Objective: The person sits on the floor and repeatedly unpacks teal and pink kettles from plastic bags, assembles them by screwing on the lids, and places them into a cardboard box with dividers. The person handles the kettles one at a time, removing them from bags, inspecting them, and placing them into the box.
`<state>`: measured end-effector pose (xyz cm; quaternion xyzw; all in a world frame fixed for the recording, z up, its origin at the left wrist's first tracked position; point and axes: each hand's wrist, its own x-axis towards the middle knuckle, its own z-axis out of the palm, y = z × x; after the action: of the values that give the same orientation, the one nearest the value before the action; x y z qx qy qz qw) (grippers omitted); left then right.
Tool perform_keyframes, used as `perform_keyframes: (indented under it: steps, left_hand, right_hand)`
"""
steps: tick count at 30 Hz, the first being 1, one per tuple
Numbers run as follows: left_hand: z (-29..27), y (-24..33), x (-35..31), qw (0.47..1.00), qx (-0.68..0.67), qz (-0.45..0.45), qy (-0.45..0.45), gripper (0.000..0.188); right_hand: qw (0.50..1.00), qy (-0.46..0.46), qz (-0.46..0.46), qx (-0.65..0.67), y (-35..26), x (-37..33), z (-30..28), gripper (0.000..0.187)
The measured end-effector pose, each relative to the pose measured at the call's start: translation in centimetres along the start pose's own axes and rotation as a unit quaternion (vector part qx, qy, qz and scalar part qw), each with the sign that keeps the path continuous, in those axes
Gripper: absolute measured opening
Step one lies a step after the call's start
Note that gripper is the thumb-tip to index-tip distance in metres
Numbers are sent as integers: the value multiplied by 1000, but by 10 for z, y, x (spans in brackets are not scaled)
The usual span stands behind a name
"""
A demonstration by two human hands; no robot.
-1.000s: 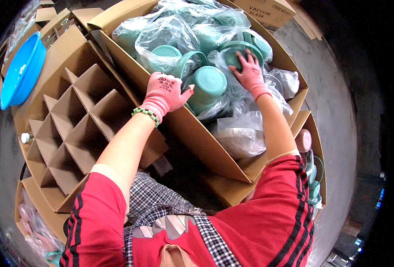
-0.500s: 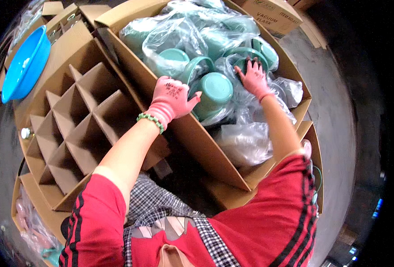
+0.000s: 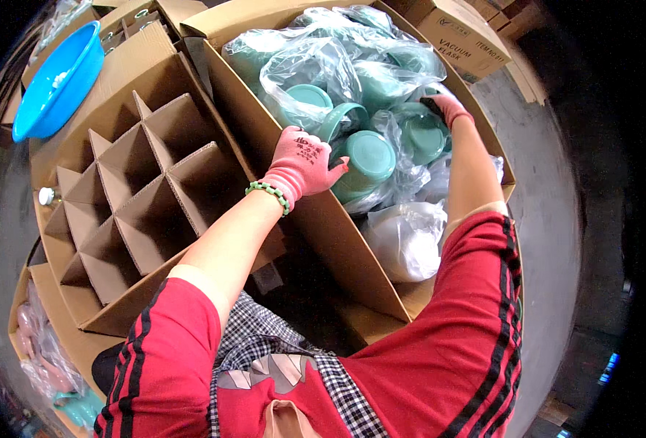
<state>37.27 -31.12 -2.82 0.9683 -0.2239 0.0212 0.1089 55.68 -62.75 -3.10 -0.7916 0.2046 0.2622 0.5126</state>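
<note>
A large carton [image 3: 337, 255] holds several green plastic flask parts in clear bags. My left hand [image 3: 301, 162], in a pink glove with dark fingertips, is closed over the carton's near left edge. Its thumb sticks out inside, close to a round-topped green flask part [image 3: 370, 155] and a green handle [image 3: 345, 119]. Toward the carton's far right side, my right hand [image 3: 451, 108], gloved alike, has its fingers curled on the upper edge of a bagged green flask part [image 3: 421, 139]. Its fingertips are partly hidden by plastic.
Left of the carton stands another box with cardboard dividers [image 3: 144, 182]. A blue basin [image 3: 60, 84] with small white pieces lies beyond it. A closed carton [image 3: 462, 44] is at the far right. A bagged white item [image 3: 407, 241] lies in the near corner. Pink bagged parts [image 3: 42, 350] are lower left.
My right hand has gone from spread fingers over the green parts to curled fingers farther right. The green part under it now faces up more fully. My left hand keeps its place on the edge.
</note>
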Motion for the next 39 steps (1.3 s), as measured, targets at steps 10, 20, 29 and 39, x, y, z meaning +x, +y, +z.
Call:
perform_keyframes:
  steps: [10, 20, 29, 39]
  left_hand:
    - [6, -1, -9, 999, -8, -13, 30, 47]
    - [39, -7, -78, 945, -209, -4, 250, 51]
    - [-82, 34, -224, 845, -314, 137, 411, 101]
    - [-112, -18, -438, 891, -186, -53, 411, 41]
  right_hand:
    - [791, 532, -147, -264, 39, -114, -27, 46]
    - [714, 418, -526, -198, -33, -399, 27, 21]
    - [782, 43, -619, -57, -55, -524, 144, 29]
    - [820, -266, -496, 105, -96, -604, 269, 50]
